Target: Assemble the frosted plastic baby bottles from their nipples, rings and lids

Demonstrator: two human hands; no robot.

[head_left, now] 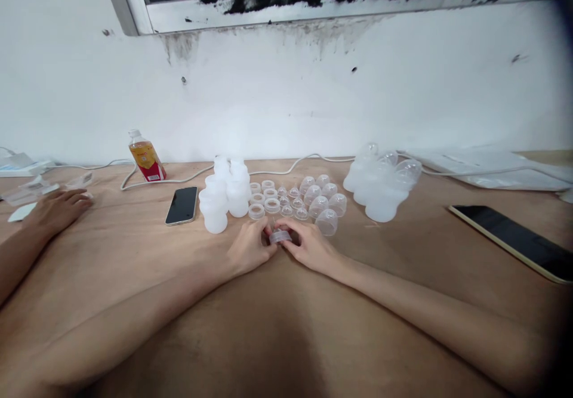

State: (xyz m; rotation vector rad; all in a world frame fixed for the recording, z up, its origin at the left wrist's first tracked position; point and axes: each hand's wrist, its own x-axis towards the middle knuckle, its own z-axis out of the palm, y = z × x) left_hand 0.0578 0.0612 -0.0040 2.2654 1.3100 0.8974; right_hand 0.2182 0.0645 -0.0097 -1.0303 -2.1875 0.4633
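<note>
Over the near middle of the table, my left hand (254,246) and my right hand (311,247) close round one translucent screw ring (280,237) from both sides. Something clear shows at its top, partly behind my fingers; it may be a nipple. Just beyond are several loose screw rings (256,211) in rows. Beside them lie several small clear bottle nipples (301,213), then several clear domed caps (326,222). To the left of the rings stand several frosted white bottles (215,218) without tops.
Several bottles with domed caps (381,206) stand at right. A phone (181,206) lies left of the open bottles, another phone (514,240) far right. A drink bottle (147,156), a white cable (286,170) and plastic bags (483,168) line the back. Another person's hand (56,210) rests far left.
</note>
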